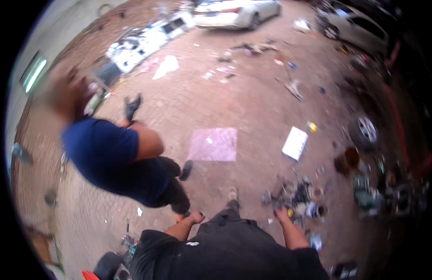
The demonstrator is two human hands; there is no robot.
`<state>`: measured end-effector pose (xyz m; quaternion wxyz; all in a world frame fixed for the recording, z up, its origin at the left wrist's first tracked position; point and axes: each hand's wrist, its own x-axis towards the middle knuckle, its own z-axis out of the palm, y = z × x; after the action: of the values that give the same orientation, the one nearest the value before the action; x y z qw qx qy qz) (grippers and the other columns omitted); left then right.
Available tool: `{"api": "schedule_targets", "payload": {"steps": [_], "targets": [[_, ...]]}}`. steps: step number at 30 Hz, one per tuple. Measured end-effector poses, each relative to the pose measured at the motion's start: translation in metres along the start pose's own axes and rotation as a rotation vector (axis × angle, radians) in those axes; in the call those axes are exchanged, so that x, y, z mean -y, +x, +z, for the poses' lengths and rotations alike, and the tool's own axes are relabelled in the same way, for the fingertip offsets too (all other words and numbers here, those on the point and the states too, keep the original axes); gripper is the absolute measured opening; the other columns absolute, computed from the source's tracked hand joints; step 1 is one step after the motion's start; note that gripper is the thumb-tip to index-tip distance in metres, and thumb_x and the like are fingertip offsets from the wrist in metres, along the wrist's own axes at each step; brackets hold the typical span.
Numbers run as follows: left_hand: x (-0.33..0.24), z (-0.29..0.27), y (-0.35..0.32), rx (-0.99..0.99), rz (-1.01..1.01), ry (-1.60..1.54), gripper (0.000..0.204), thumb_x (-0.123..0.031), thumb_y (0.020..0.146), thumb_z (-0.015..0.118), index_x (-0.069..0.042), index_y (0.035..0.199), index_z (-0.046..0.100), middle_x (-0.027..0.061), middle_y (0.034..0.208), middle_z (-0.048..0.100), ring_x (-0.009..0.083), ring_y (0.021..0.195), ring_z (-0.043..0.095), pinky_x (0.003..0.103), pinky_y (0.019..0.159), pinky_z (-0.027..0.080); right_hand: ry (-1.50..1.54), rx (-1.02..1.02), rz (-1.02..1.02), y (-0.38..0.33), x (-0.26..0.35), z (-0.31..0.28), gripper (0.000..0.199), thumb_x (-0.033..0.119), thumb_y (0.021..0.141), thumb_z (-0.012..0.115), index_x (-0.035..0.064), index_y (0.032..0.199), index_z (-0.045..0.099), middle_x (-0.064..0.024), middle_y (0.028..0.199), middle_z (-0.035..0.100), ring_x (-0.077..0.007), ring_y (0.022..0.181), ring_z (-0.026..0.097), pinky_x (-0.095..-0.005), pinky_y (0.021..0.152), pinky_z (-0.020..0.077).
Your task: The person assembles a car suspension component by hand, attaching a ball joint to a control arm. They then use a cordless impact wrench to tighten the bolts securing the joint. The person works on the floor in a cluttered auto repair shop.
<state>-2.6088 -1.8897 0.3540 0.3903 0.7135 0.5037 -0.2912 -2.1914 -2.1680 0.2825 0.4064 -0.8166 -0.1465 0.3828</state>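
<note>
Right hand [282,214] down beside parts pile [297,198], pile at 1 o'clock from it, just touching; grip blurred, cannot tell if holding. Left hand [196,218] loosely curled, empty-looking, far from pile, near coworker [118,156] at 10 o'clock.

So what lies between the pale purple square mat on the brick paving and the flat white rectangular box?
Head view: only bare brick paving between the pale purple square mat and flat white rectangular box.
</note>
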Motion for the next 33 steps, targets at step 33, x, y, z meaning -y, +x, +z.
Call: {"api": "schedule_targets", "payload": {"steps": [33], "targets": [[-0.176,-0.310,0.312,-0.164,0.025,-0.104,0.037,-0.026,0.085,0.051,0.004,0.096,0.067,0.0248,0.093,0.068,0.0282,0.072,0.069,0.041,0.069,0.054,-0.177,0.104,0.161,0.404,0.196,-0.075,0.024,0.023,0.084,0.059,0.0007,0.079,0.067,-0.0120,0.070,0.065,-0.0222,0.058,0.062,-0.0354,0.056,0.0504]]}}
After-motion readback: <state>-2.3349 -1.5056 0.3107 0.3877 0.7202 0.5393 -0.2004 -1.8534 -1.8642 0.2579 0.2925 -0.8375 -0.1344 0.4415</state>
